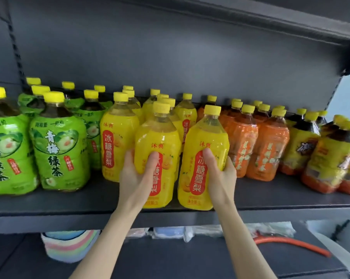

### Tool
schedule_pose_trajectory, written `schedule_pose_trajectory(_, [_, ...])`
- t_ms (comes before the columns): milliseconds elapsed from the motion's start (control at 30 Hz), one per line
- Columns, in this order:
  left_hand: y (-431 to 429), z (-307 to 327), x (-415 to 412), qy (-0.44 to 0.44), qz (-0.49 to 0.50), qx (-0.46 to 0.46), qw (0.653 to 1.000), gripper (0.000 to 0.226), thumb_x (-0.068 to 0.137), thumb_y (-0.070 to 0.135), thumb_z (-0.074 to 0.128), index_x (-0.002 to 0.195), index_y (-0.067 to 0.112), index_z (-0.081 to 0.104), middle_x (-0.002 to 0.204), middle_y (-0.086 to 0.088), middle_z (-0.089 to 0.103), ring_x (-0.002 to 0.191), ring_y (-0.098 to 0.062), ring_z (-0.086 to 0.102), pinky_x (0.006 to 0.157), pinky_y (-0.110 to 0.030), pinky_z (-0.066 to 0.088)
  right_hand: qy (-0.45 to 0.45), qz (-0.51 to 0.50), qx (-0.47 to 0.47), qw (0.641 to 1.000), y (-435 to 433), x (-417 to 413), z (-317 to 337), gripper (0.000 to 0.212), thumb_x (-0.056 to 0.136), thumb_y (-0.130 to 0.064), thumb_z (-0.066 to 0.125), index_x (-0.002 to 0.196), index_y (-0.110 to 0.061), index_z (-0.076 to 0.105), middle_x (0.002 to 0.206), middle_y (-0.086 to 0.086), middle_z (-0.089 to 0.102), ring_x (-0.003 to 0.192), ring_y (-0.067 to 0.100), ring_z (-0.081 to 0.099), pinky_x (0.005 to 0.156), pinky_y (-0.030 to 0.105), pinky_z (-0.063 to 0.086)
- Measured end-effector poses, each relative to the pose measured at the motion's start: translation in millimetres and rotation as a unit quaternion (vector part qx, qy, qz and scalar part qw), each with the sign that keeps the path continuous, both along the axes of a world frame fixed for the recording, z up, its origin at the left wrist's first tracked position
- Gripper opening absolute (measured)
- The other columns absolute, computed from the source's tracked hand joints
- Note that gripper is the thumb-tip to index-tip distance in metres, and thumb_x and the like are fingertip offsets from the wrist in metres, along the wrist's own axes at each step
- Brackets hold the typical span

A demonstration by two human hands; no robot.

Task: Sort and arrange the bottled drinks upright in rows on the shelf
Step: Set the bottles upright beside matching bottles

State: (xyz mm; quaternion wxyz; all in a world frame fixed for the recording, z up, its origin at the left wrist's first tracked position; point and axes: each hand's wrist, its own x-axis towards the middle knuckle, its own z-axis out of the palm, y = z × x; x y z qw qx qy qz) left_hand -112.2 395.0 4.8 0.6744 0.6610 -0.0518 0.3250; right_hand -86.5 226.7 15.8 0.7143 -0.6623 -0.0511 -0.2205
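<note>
Two yellow pear-drink bottles stand upright at the front edge of the dark shelf (pixel 69 210). My left hand (pixel 137 176) is wrapped around the left yellow bottle (pixel 160 135). My right hand (pixel 220 174) grips the right yellow bottle (pixel 207 141). Behind them more yellow bottles (pixel 117 129) stand in rows. Green tea bottles (pixel 58 141) fill the left of the shelf, orange-labelled bottles (pixel 268 146) stand to the right, and yellow-and-dark labelled bottles (pixel 329 154) sit at the far right.
The shelf above (pixel 250 19) overhangs the bottle caps. On the lower shelf lie a pastel stack of cloths (pixel 69 246), plastic-wrapped packs (pixel 210 230) and an orange hose (pixel 290 244). A bare strip of shelf runs along the front of the green and orange rows.
</note>
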Motion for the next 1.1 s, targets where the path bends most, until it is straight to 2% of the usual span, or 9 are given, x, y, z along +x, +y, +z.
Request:
schedule_pose_trajectory(200, [-9.0,2.2,20.5,0.04,0.014,0.028,0.999,0.052,0.068,0.08,0.046,0.113,0.058,0.034,0.108,0.04,0.045,0.094,0.025,0.047,0.075,-0.007,0.037,-0.004,0.023,0.007,1.0,-9.2,20.7,-4.2,0.055,0.056,-0.074,0.069,0.095,-0.035,0.064,0.094,-0.01,0.074,0.087,0.01,0.07,0.073,0.033,0.057])
schedule_pose_trajectory(333, [-9.2,2.4,37.5,0.062,0.005,0.038,0.997,0.051,0.076,0.073,0.044,0.12,0.052,0.031,0.118,0.026,0.046,0.107,0.003,0.048,0.085,-0.02,0.04,0.0,0.028,0.014,0.999,-6.3,36.4,-4.8,0.055,0.053,-0.073,0.068,0.094,-0.037,0.061,0.09,-0.016,0.073,0.083,0.005,0.07,0.066,0.024,0.055])
schedule_pose_trajectory(400, [-7.8,3.7,44.1,0.069,-0.002,0.045,0.997,0.054,0.077,0.075,0.042,0.123,0.049,0.03,0.122,0.02,0.044,0.112,-0.004,0.045,0.081,-0.014,0.038,-0.001,0.037,0.016,0.999,-5.6,43.8,-5.4,0.057,0.053,-0.073,0.068,0.097,-0.037,0.06,0.091,-0.016,0.072,0.084,0.004,0.07,0.065,0.022,0.055])
schedule_pose_trajectory(500, [-6.4,1.3,50.4,0.069,0.006,0.062,0.996,0.068,0.072,0.068,0.038,0.134,0.042,0.03,0.124,0.019,0.042,0.109,0.0,0.042,0.075,-0.007,0.032,-0.009,0.045,0.016,0.999,-5.1,52.9,-6.6,0.056,0.055,-0.071,0.068,0.099,-0.038,0.059,0.091,-0.023,0.071,0.084,0.001,0.069,0.06,0.017,0.054])
schedule_pose_trajectory(567, [-6.3,-1.5,49.3,0.057,0.011,0.063,0.996,0.056,0.075,0.07,0.041,0.126,0.049,0.032,0.12,0.027,0.042,0.102,0.009,0.044,0.071,-0.002,0.035,-0.012,0.045,0.011,0.999,-3.4,56.8,-7.2,0.052,0.058,-0.068,0.069,0.099,-0.038,0.058,0.089,-0.024,0.071,0.082,-0.002,0.069,0.059,0.014,0.053])
schedule_pose_trajectory(667, [-6.2,-4.2,47.2,0.038,0.03,0.056,0.997,0.052,0.075,0.075,0.047,0.12,0.052,0.033,0.116,0.031,0.046,0.103,0.01,0.05,0.081,-0.01,0.043,-0.018,0.043,0.012,0.999,-1.5,60.9,-9.2,0.045,0.065,-0.059,0.07,0.102,-0.037,0.057,0.088,-0.022,0.071,0.081,-0.004,0.068,0.058,0.013,0.052])
schedule_pose_trajectory(767, [-5.6,-6.0,45.8,0.02,0.066,0.057,0.996,0.074,0.069,0.074,0.045,0.132,0.038,0.035,0.117,0.029,0.048,0.102,0.016,0.051,0.078,-0.005,0.043,-0.022,0.038,0.014,0.999,-0.4,61.9,-11.0,0.068,0.064,-0.059,0.069,0.12,-0.024,0.051,0.097,-0.015,0.068,0.083,-0.005,0.067,0.06,0.013,0.053])
schedule_pose_trajectory(900, [-7.5,-9.0,44.8,0.02,0.084,0.069,0.994,0.083,0.073,0.071,0.053,0.136,0.025,0.028,0.129,0.002,0.053,0.112,-0.012,0.056,0.089,-0.031,0.051,-0.023,0.042,0.008,0.999,4.7,59.1,-13.0,0.078,0.059,-0.065,0.069,0.121,-0.024,0.046,0.098,-0.013,0.066,0.084,-0.003,0.068,0.06,0.017,0.054])
schedule_pose_trajectory(1100, [-4.9,-4.2,35.3,0.02,0.115,0.125,0.985,0.067,0.083,0.059,0.052,0.131,0.018,0.031,0.128,-0.003,0.054,0.111,-0.018,0.057,0.089,-0.043,0.053,-0.027,0.051,0.005,0.998,10.2,58.5,-12.4,0.055,0.066,-0.058,0.069,0.111,-0.036,0.047,0.094,-0.018,0.067,0.084,-0.004,0.068,0.06,0.013,0.053])
